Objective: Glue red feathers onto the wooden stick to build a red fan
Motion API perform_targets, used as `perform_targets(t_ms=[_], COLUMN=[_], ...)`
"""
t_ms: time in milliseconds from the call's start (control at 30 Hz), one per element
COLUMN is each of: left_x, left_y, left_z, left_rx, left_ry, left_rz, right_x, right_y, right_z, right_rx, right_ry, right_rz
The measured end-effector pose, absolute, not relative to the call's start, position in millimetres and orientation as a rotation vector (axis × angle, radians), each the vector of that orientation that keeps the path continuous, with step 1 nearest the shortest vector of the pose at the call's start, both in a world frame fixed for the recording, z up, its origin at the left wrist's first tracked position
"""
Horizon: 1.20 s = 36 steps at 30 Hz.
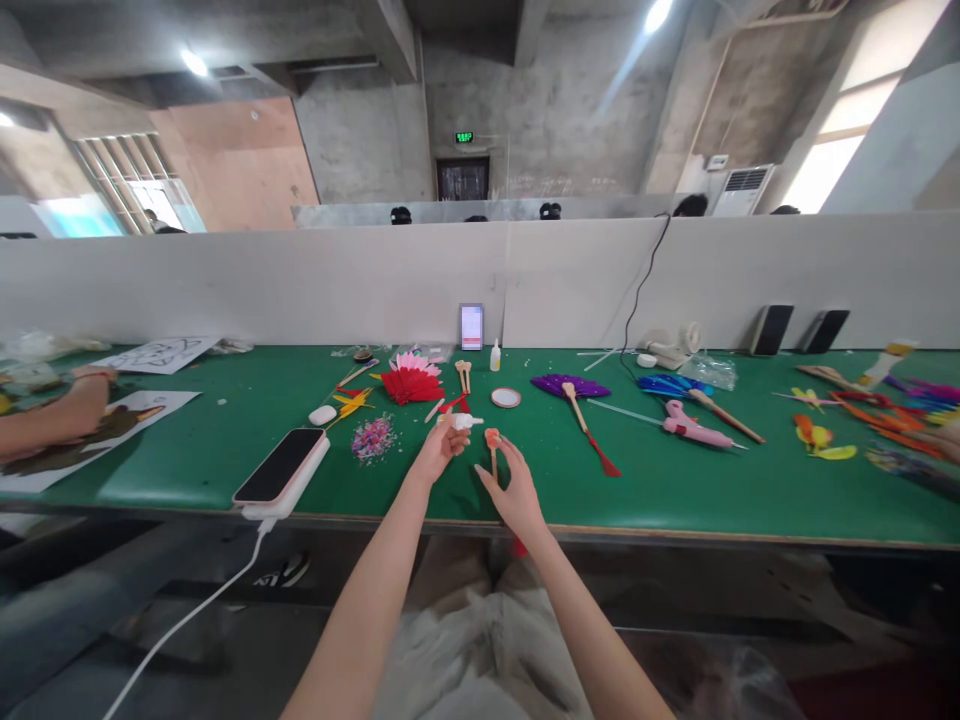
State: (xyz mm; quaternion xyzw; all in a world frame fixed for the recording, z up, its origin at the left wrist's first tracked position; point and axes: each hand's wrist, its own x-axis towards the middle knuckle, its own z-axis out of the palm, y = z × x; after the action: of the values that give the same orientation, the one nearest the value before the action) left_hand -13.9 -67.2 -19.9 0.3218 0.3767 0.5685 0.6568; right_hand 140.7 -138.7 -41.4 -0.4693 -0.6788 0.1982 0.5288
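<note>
Near edge: the green tabletop (637, 490) ends just below the right hand (517, 490), its rim running across in front of the person's lap.
Far edge: a pale partition (585, 290) rises behind.
Room: green surface shows between the bead pile (373, 440) and the left hand (442, 447), and between the right hand and the pink glue gun (694, 427); the white dish (506, 397) sits just beyond the hands.
Arms: both reach forward from the near side, converging.
Left hand: closed around a small white bottle (466, 422), above the tabletop.
Bottle: long axis roughly sideways, nozzle toward the right.
Right hand: thumb spread from the bent fingers, with the stick between; whether it grips cannot be told.
Wooden stick (493, 462): near the table's front edge, long axis roughly fore-and-aft, orange head (492, 438) pointing away from the person, just beside the nozzle.
</note>
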Motion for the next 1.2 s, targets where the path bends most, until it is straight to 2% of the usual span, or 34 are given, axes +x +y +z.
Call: perform_targets(t_ms=[167, 267, 433, 633, 933, 1200], left_x=[-8, -12, -20, -21, -16, -7], left_y=[-72, -69, -63, -64, -73, -75], left_z=[-19, -18, -20, -21, -17, -15], left_rx=[0.731, 0.688, 0.578, 0.548, 0.656, 0.717], left_ry=[0.778, 0.753, 0.761, 0.779, 0.731, 0.777], left_rz=[1.198, 1.254, 1.400, 1.388, 1.228, 1.086], right_x=[124, 122, 143, 155, 112, 98], right_y=[-121, -118, -121, -104, -99, -82], right_z=[-24, -11, 6, 0, -7, 5], right_rx=[-1.009, -0.988, -0.937, -1.063, -0.968, -0.892], right_ry=[-1.386, -1.382, -1.389, -1.254, -1.464, -1.279], right_rz=[0.801, 1.097, 1.286, 1.073, 1.027, 1.141])
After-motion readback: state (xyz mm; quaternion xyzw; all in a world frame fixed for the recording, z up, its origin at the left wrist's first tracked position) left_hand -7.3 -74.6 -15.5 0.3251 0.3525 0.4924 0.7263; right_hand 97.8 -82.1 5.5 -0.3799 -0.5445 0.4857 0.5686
